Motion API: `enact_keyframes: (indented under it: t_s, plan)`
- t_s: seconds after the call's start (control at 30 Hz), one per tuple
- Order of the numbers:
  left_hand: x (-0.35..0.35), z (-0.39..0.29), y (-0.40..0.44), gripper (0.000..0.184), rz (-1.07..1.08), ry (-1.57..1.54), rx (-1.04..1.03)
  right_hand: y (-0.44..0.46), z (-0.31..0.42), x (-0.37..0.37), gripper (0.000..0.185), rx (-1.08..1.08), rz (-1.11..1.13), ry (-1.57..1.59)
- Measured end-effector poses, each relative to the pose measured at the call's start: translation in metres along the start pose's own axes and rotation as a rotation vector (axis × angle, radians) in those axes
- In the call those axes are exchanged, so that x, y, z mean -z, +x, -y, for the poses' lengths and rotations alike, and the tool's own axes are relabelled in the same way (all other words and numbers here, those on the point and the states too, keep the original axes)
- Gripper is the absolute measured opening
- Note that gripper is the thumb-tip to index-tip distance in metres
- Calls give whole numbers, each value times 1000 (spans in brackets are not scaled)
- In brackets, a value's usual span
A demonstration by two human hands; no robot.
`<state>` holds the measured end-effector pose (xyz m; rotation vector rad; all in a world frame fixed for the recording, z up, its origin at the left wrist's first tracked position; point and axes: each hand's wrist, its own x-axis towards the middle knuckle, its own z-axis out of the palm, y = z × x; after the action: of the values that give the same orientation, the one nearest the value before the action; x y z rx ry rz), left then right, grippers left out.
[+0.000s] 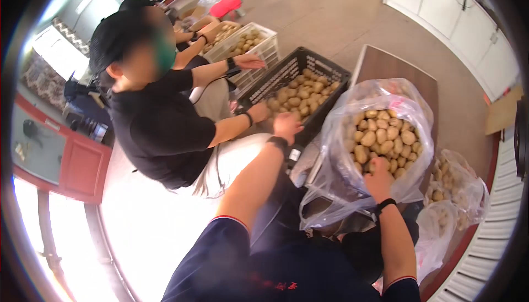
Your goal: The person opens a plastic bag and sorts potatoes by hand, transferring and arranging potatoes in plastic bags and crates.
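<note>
My left hand (287,127) is over the near edge of a black plastic crate (254,91), its fingers apart and nothing seen in them. Inside the crate lies a heap of potatoes (303,94). My right hand (378,181) reaches into a large clear plastic bag (336,134) filled with potatoes (387,132). Its fingers are curled at the near side of the heap, around a potato that they mostly cover.
The bag stands on a brown table (380,65). More bagged potatoes (449,178) lie at right. On my left a person in a black shirt (160,120) has both hands at the black crate. Beyond are a white crate (269,43) of potatoes, another person and a red stool (226,7).
</note>
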<state>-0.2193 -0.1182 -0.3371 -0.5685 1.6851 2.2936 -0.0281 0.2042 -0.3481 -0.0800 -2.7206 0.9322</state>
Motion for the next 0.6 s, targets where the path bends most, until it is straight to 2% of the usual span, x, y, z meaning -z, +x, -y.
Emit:
enact_keyframes:
  t_s: [0.03, 0.1, 0.13, 0.2, 0.23, 0.3, 0.33, 0.47, 0.6]
  plan:
    - [-22, -17, -24, 32, -39, 62, 20, 1, -1, -2, 42, 12, 20, 14]
    - [-40, -28, -52, 36, -74, 111, 49, 1, -6, 5, 40, -141, -24, 104]
    - [-47, -26, -57, 39, 19, 154, 30, 5, -9, 5, 40, -145, -30, 95]
    - [-71, -16, -59, 42, 234, 234, 48, 9, -29, 1, 46, -170, -173, 333]
    - [-75, -13, -62, 43, 285, 237, 46, 11, -45, -13, 47, -232, -141, 441]
    - [-84, -7, -75, 44, 382, 286, 80, 9, -30, 7, 48, -437, -41, 752]
    - [-89, -6, -78, 44, 421, 330, 99, 15, 15, 28, 48, -560, 27, 965]
    - [-104, -2, -94, 49, 609, 491, 227, 17, 36, 27, 49, -431, 137, 1279]
    - [-116, -5, -108, 51, 794, 478, 368, 15, 39, 17, 50, -432, 169, 1342]
